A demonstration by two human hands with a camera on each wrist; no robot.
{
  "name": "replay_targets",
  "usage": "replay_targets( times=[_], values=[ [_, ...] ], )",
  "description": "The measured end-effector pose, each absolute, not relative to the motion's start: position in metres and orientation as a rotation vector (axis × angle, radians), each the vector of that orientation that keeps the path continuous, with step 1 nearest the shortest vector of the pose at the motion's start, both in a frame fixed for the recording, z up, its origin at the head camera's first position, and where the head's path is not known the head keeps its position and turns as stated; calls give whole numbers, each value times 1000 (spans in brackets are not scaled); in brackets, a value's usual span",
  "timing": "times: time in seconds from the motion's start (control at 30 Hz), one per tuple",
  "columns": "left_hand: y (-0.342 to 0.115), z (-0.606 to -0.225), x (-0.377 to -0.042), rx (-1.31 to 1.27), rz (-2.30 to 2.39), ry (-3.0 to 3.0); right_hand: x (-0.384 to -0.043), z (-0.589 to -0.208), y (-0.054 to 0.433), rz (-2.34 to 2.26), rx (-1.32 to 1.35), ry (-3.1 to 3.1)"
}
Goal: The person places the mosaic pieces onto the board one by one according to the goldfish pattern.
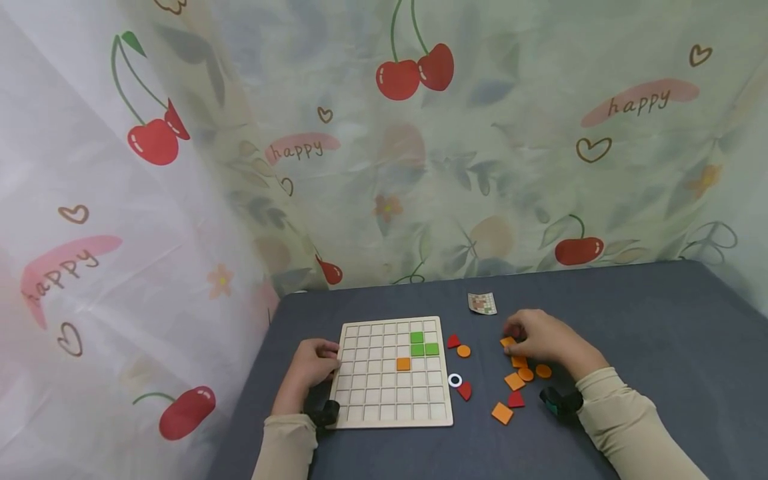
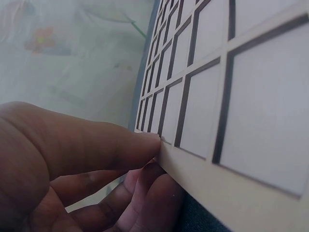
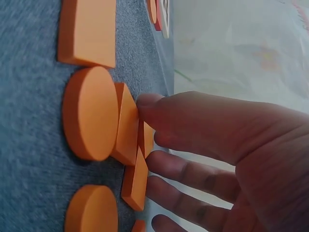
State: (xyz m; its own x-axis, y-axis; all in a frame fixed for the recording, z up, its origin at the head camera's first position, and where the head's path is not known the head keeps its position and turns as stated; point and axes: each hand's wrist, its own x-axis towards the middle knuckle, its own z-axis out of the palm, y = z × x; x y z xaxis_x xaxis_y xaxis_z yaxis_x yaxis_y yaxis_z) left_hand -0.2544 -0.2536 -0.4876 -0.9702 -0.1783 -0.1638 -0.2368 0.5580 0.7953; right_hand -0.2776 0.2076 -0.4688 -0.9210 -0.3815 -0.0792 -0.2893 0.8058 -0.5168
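Observation:
A wooden grid board (image 1: 390, 393) lies on the table, with three green square tiles (image 1: 417, 350) and one orange square tile (image 1: 403, 364) in its cells. My left hand (image 1: 312, 368) grips the board's left edge. In the left wrist view its thumb (image 2: 111, 145) presses on the rim, with the other fingers curled below. At the loose pieces on the right, my right hand (image 1: 543, 337) pinches an orange square tile (image 1: 507, 342) between thumb and fingers. Beneath that hand lie more orange squares (image 1: 514, 381) and orange discs (image 1: 543, 371); one disc (image 3: 91, 113) shows close up.
Between board and pile lie red quarter-round pieces (image 1: 465, 391), an orange disc (image 1: 464, 351) and a white ring-shaped piece (image 1: 455, 380). A small printed pattern card (image 1: 483, 303) is farther back. Patterned curtains (image 1: 384, 167) hang behind the dark table (image 1: 420, 457).

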Motion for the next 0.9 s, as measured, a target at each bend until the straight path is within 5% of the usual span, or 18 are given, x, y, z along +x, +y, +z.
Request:
replay_targets(
  times=[0.9],
  values=[
    [-254, -489, -254, -352, 1405, 2724, -269, -465, 175, -789, -665, 2810]
  ],
)
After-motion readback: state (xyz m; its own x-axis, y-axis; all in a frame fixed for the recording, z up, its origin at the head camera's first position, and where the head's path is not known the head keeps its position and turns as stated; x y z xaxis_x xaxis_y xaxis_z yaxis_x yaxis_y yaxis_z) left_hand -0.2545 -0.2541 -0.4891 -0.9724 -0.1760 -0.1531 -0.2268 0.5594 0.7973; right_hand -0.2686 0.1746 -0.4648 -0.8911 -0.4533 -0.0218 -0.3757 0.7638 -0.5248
